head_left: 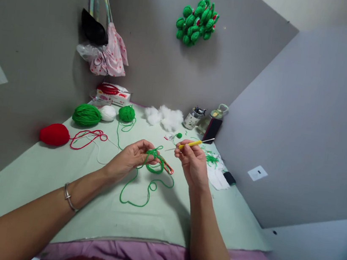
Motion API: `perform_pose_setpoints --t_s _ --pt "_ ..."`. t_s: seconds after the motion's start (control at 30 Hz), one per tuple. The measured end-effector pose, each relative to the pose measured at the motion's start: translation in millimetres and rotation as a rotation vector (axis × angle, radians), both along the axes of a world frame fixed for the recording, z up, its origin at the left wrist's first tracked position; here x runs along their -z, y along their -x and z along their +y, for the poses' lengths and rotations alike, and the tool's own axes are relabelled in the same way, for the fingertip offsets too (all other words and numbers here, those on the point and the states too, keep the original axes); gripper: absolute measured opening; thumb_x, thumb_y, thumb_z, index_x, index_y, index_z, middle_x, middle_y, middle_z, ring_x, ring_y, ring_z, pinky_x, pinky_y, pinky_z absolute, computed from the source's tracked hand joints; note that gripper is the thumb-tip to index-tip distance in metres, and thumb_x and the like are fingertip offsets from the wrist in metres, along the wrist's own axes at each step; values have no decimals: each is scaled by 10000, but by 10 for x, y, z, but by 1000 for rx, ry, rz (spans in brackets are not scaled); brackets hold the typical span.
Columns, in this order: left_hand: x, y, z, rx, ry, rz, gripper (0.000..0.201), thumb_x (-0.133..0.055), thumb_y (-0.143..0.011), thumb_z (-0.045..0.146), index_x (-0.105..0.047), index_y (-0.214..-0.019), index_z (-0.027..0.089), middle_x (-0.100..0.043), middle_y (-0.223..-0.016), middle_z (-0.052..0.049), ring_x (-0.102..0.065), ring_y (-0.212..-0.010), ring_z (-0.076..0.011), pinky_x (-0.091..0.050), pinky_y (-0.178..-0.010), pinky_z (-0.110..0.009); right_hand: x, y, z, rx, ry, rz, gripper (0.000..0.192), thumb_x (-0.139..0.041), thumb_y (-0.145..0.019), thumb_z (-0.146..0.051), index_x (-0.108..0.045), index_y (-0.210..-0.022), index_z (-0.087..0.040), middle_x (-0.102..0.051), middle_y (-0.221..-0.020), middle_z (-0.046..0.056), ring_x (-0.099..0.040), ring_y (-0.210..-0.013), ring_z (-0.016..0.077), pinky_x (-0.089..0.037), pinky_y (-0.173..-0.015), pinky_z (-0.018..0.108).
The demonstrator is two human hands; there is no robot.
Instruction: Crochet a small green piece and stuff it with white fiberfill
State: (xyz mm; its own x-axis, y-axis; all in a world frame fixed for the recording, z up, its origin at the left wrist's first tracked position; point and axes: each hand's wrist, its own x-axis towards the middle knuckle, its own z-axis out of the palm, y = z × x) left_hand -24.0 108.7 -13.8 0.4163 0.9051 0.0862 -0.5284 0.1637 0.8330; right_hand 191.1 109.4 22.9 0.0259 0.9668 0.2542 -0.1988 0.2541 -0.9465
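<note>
My left hand pinches a small piece of green crochet work above the table's middle, with a loop standing up from its top. Green yarn trails from it in loose curls on the cloth. In my right hand is a crochet hook with a yellow handle, held between thumb and fingers. Its thin left tip points at the green piece and looks slightly apart from it. An orange-handled tool, perhaps small scissors, lies just behind the green piece, partly covered.
Along the left lie a red yarn ball, a green skein, a white ball and a smaller green ball. White stuffing, a tin and a phone stand behind. Green yarn scraps lie right.
</note>
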Motion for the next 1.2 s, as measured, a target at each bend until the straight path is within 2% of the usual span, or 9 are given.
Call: perform_pose_setpoints --t_s 0.23,0.5,0.7,0.87,1.0,1.2 --pt "6 -17 -19 32 -19 15 321 -922 -774 264 -671 -947 164 -770 -950 -19 -768 -833 -146 -574 -872 -278 31 68 3 -62 -19 104 283 -895 -748 -441 -756 -858 -221 -740 -865 21 -678 -722 121 -588 -670 249" --pt "-11 -56 -48 49 -18 18 346 -937 -750 289 -674 -938 166 -744 -892 -10 -740 -813 -157 -574 -844 -311 78 157 -42 -104 -40 83 232 -898 -764 -411 -772 -866 -244 -747 -890 5 -698 -748 123 -590 -707 253" --pt "-43 -62 -67 26 -24 27 338 -934 -750 331 -717 -941 155 -718 -840 -4 -656 -691 -114 -511 -695 -248 130 268 -119 -84 -139 -59 113 -825 -858 -355 -824 -907 -254 -681 -867 3 -645 -745 127 -546 -725 279" --pt "-53 -64 -76 -31 -24 23 351 -942 -732 340 -742 -963 168 -707 -873 0 -643 -729 -115 -513 -742 -257 162 328 -142 -10 -297 -317 129 -748 -929 -373 -844 -982 -305 -722 -999 49 -674 -956 198 -539 -832 338" --pt "-38 -79 -88 -83 -36 28 358 -944 -726 332 -732 -960 164 -692 -875 2 -635 -735 -116 -514 -748 -264 216 358 -122 -96 -244 -294 142 -752 -925 -400 -843 -1001 -324 -749 -1071 53 -691 -1029 222 -543 -921 375" --pt "3 -103 -88 -148 -57 36 393 -978 -662 318 -673 -865 175 -652 -821 33 -636 -718 -115 -508 -722 -255 246 367 -109 -117 -179 -257 127 -761 -916 -384 -847 -976 -312 -762 -1037 38 -704 -975 208 -560 -892 348"
